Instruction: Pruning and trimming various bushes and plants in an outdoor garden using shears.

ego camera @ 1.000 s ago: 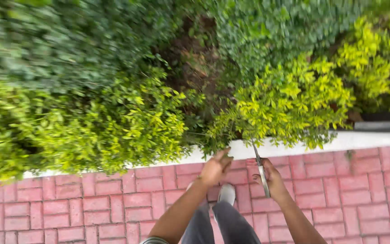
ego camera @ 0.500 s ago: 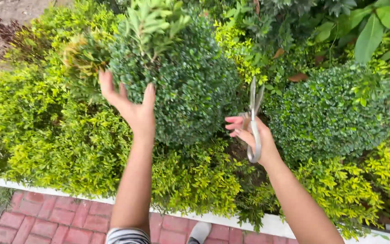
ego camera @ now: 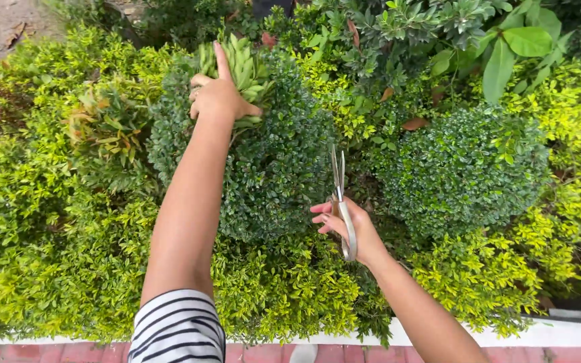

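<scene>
My left hand (ego camera: 218, 94) reaches far forward and grips a cluster of light green leaves (ego camera: 242, 66) that stick out of the top of a round dark green shrub (ego camera: 274, 158). The index finger points up. My right hand (ego camera: 347, 228) is lower, in front of the same shrub, and holds metal scissors (ego camera: 341, 191) with the blades pointing up and slightly apart. The scissors are apart from the gripped leaves. A striped sleeve (ego camera: 177, 326) covers my left upper arm.
A second round dark shrub (ego camera: 462, 168) stands to the right. Yellow-green hedge (ego camera: 55, 269) fills the front and left. Broad-leafed plants (ego camera: 506, 47) grow at the back right. A white kerb (ego camera: 559, 333) and red brick paving (ego camera: 35, 353) run along the bottom.
My left hand moved forward and right from open in the air to closed on the light green leaves. The right hand with the scissors dropped slightly lower.
</scene>
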